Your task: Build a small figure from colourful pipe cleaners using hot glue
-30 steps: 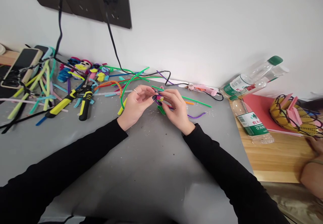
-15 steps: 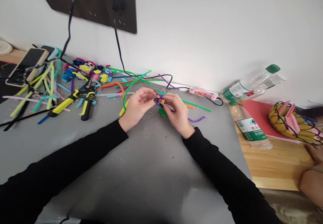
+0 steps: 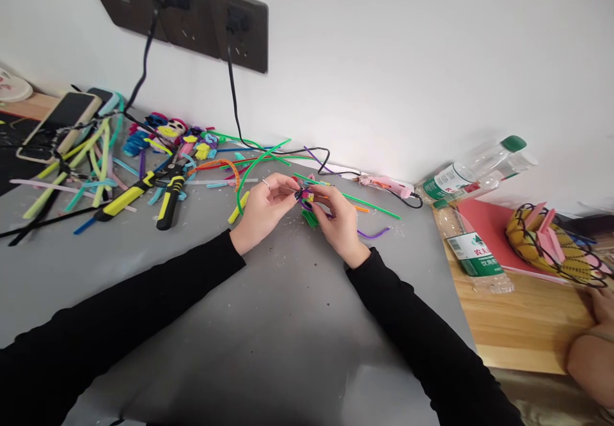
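Between my two hands is a small pipe-cleaner figure (image 3: 306,197) in purple, yellow, pink and black. My left hand (image 3: 263,212) pinches its left side, with thumb and fingers pressed together. From the other side my right hand (image 3: 338,221) grips it, fingers bent around it and partly hiding it. Just under the figure lies a green pipe-cleaner piece (image 3: 309,219) on the grey table (image 3: 288,323). A long green pipe cleaner (image 3: 249,171) curves behind my left hand, and a purple pipe cleaner (image 3: 375,233) lies to the right of my right hand.
Yellow-and-black pliers (image 3: 167,202) lie at the left among loose pipe cleaners, near finished figures (image 3: 173,130) and phones (image 3: 62,122). A pink glue gun (image 3: 386,186) rests by the wall. Plastic bottles (image 3: 480,256) and a yellow basket (image 3: 551,247) are at the right, beside another person's arm (image 3: 592,355).
The camera view has shifted slightly, moving the surroundings in the picture. Both hands keep hold of the figure, with the right fingers slightly lower and the figure turned a little.
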`<state>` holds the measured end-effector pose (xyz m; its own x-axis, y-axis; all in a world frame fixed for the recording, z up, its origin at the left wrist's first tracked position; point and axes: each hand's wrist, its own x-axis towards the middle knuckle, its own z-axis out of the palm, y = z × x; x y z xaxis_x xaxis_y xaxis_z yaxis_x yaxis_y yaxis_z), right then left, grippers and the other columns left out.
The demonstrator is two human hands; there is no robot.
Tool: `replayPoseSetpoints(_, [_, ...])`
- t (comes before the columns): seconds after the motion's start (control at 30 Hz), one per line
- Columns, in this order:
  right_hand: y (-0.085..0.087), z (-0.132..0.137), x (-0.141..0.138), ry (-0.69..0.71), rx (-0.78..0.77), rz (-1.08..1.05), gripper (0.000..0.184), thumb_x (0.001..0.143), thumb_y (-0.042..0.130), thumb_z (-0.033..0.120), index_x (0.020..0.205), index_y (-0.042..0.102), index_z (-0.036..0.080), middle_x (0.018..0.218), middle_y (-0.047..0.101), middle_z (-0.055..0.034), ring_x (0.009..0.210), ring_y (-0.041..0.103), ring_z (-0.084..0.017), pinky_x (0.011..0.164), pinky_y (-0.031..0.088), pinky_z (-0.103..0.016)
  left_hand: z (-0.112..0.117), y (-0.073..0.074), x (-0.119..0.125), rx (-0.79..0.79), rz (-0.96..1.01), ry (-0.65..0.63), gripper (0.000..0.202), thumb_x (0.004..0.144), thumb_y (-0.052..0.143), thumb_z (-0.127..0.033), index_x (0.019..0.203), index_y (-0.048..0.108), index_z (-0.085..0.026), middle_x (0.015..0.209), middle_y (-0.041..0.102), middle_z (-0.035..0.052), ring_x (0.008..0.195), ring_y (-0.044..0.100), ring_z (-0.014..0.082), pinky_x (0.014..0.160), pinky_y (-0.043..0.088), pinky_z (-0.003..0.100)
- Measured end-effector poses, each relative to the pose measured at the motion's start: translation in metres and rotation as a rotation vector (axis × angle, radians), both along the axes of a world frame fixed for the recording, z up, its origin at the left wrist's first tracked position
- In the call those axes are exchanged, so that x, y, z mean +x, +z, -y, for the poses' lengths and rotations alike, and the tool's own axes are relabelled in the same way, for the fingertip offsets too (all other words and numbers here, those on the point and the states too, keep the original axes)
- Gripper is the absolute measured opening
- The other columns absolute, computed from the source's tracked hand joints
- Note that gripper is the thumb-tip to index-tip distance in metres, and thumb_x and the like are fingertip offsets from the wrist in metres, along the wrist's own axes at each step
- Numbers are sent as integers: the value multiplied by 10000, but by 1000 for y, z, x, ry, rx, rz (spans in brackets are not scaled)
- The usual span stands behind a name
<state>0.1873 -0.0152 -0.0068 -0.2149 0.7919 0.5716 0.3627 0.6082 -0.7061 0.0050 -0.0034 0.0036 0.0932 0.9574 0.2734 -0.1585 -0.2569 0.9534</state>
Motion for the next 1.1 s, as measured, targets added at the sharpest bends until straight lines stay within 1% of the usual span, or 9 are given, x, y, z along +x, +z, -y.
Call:
replayPoseSetpoints(0.13, [0, 0, 0, 4, 27, 10, 221, 1029, 566, 257, 1233, 649, 263, 1174, 719, -87, 1038, 737, -191, 952, 651, -374, 1, 0, 0, -6, -32, 26, 172, 794, 764, -294, 892, 660, -198, 907, 710, 24, 848, 691, 180, 826, 585, 339])
replayPoseSetpoints(0.27, [2, 1, 1, -20, 67, 64, 211, 1031, 558, 247, 1204, 678, 265, 1185, 729, -92, 1100, 723, -209, 969, 641, -395, 0, -1, -1, -6, -36, 22, 162, 793, 751, -272, 897, 656, -193, 914, 708, 25, 852, 685, 171, 831, 578, 325])
replayPoseSetpoints(0.37, [3, 1, 1, -40, 86, 78, 191, 1028, 564, 243, 1167, 695, 256, 1167, 739, -93, 1090, 725, -207, 964, 638, -394, 0, -2, -1, -2, -54, 26, 150, 792, 743, -257, 892, 654, -190, 908, 701, 23, 846, 680, 166, 828, 574, 318])
replayPoseSetpoints(0.57, [5, 3, -1, -67, 36, 42, 158, 1016, 579, 251, 1114, 704, 248, 1134, 738, -96, 1074, 722, -205, 943, 643, -386, 1, 0, 0, 7, -57, 44, 155, 785, 737, -269, 894, 662, -189, 928, 699, 30, 857, 673, 172, 816, 577, 322])
replayPoseSetpoints(0.77, [5, 2, -2, -59, 23, -30, 148, 1008, 596, 242, 1104, 707, 249, 1112, 725, -89, 1014, 722, -189, 893, 654, -361, 1, 0, 1, -41, -93, 25, 215, 806, 713, -335, 956, 668, -188, 1004, 718, 58, 947, 681, 206, 871, 577, 354])
replayPoseSetpoints(0.83, [5, 2, -2, -60, 11, -49, 149, 1008, 598, 251, 1107, 709, 253, 1116, 721, -87, 1006, 719, -186, 893, 653, -363, 1, -2, 0, -81, -118, 8, 234, 813, 708, -366, 957, 643, -193, 966, 702, 49, 910, 679, 204, 835, 579, 348])
replayPoseSetpoints(0.93, [5, 2, -2, -70, -12, -62, 150, 1006, 602, 271, 1110, 709, 257, 1123, 720, -84, 1009, 716, -191, 893, 653, -373, 1, -3, 0, -119, -180, -26, 241, 847, 676, -412, 934, 600, -201, 851, 653, 16, 774, 653, 178, 736, 564, 321])
replayPoseSetpoints(1.0, [5, 2, -1, -72, -13, -61, 150, 1005, 603, 269, 1110, 709, 255, 1121, 721, -84, 1002, 716, -190, 884, 652, -372, 2, -2, 0, -115, -227, -55, 236, 881, 639, -429, 936, 586, -206, 798, 627, 0, 705, 624, 165, 684, 543, 306])
replayPoseSetpoints(1.1, [5, 2, -1, -73, 15, -46, 144, 1000, 607, 246, 1102, 708, 251, 1098, 727, -80, 977, 715, -184, 865, 648, -361, 4, 2, 0, -87, -287, -94, 210, 926, 583, -425, 933, 576, -215, 739, 599, -13, 663, 596, 162, 649, 515, 295])
